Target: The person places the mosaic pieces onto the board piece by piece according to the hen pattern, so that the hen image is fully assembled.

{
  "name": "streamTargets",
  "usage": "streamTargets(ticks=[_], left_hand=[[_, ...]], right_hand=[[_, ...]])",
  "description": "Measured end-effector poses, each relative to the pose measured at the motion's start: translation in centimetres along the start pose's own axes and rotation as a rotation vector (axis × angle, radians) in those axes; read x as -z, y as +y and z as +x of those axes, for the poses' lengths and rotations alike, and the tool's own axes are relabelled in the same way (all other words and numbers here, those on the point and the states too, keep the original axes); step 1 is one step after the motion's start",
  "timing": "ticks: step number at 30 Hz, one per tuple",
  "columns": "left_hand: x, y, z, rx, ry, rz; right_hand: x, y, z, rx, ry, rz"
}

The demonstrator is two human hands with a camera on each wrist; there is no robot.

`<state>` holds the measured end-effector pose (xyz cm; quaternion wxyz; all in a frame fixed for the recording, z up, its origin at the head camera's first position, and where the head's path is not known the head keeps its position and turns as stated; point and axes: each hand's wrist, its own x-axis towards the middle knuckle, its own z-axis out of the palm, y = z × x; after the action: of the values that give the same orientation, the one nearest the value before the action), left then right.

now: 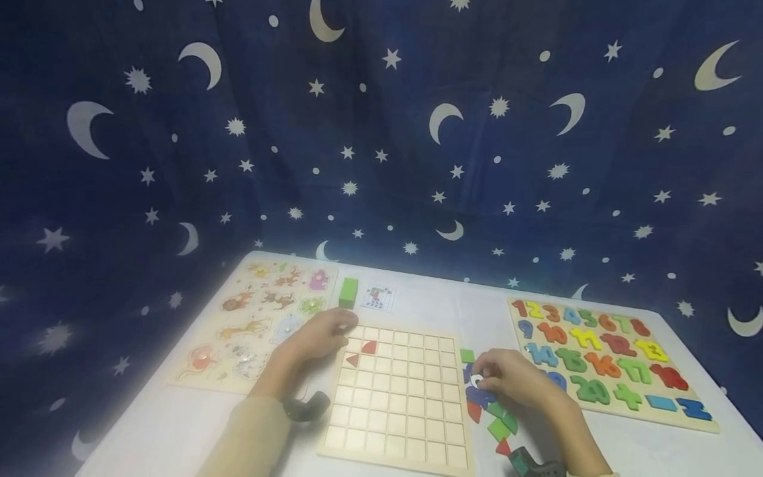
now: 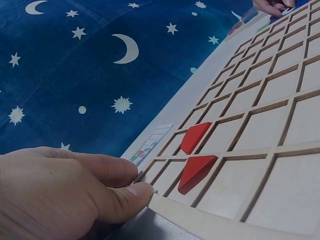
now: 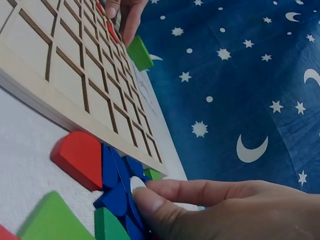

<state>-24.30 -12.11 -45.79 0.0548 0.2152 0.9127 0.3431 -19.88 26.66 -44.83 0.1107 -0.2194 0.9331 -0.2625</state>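
A wooden grid board (image 1: pixel 393 397) lies in the middle of the table. Two red pieces, one with a curved edge (image 1: pixel 369 347) and one triangular (image 1: pixel 353 360), lie in its far left cells. My left hand (image 1: pixel 322 334) holds the board's far left corner, thumb and forefinger (image 2: pixel 112 167) meeting at the edge. Off the board's right side, my right hand (image 1: pixel 515 377) pinches a small white piece (image 3: pixel 136 184) between thumb and forefinger; the fingers partly hide it. Directly under that hand are several blue pieces (image 3: pixel 114 200) in a loose pile.
Red (image 3: pixel 77 157) and green pieces (image 1: pixel 499 430) lie along the board's right side. Beyond its far left corner are a green block (image 1: pixel 348 291) and a pattern card (image 1: pixel 378 298). An animal puzzle (image 1: pixel 203 324) lies left, a number puzzle (image 1: pixel 614 358) right. A starry cloth (image 1: pixel 381 126) hangs behind.
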Motion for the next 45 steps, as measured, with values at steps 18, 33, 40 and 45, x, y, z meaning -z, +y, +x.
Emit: streamTargets(ticks=[18, 33, 40, 45], left_hand=[[-0.2, -0.1, 0.2, -0.021, 0.016, -0.007], [-0.4, 0.0, 0.1, -0.017, 0.019, 0.022], [-0.2, 0.2, -0.6, 0.001, 0.035, 0.001], [-0.3, 0.3, -0.4, 0.009, 0.023, -0.014]], right_hand=[[0.8, -0.3, -0.2, -0.057, 0.056, 0.012], [1.3, -3.7, 0.8, -0.009, 0.096, 0.216], [-0.8, -7.6, 3.9, -0.01, 0.203, 0.18], [-2.2, -10.7, 5.6, 0.1, 0.25, 0.13]])
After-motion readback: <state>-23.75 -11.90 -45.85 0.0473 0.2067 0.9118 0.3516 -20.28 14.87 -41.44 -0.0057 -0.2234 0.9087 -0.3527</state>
